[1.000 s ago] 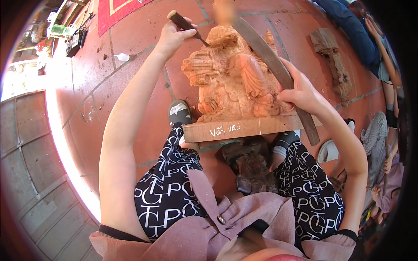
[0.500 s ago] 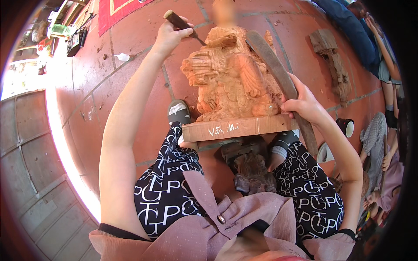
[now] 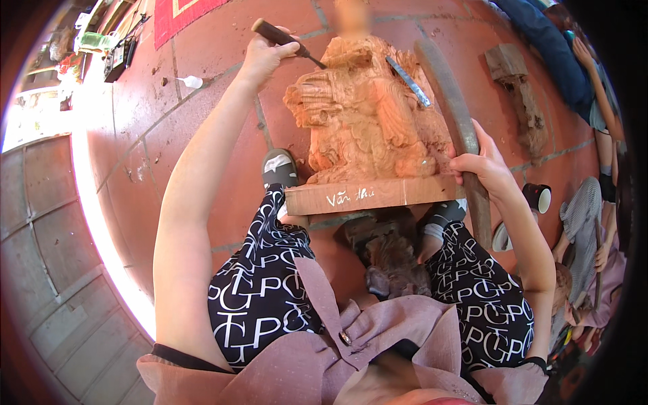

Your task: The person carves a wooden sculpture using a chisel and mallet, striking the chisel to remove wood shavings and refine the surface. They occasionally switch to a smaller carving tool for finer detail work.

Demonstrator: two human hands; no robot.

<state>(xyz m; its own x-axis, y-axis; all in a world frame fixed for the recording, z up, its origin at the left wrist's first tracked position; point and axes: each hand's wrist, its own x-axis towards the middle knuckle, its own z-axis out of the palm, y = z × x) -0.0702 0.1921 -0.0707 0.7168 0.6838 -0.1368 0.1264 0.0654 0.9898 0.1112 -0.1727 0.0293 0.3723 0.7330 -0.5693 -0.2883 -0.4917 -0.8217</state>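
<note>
A carved reddish-wood statue (image 3: 368,118) of a seated figure stands upright on a thick wooden base (image 3: 378,196) between my feet. My left hand (image 3: 266,57) is closed round a chisel (image 3: 282,36) with a dark wooden handle, its thin metal shank slanting down so the tip meets the statue's upper left side. My right hand (image 3: 482,165) grips a long, flat, slightly curved wooden club (image 3: 449,101), held slanting at the statue's right side. A narrow bluish strip (image 3: 408,81), perhaps a blade, shows against the statue's upper right.
Dark carved wood (image 3: 391,260) lies between my legs. A rough wooden mallet-shaped block (image 3: 516,101) rests on the red tiles at right, with a cup (image 3: 537,198) nearer. A small white bottle (image 3: 192,82) lies at left. Other people sit along the right edge.
The club in my right hand has swung right, away from the statue, uncovering the bluish strip. My left hand and the chisel stay almost where they were.
</note>
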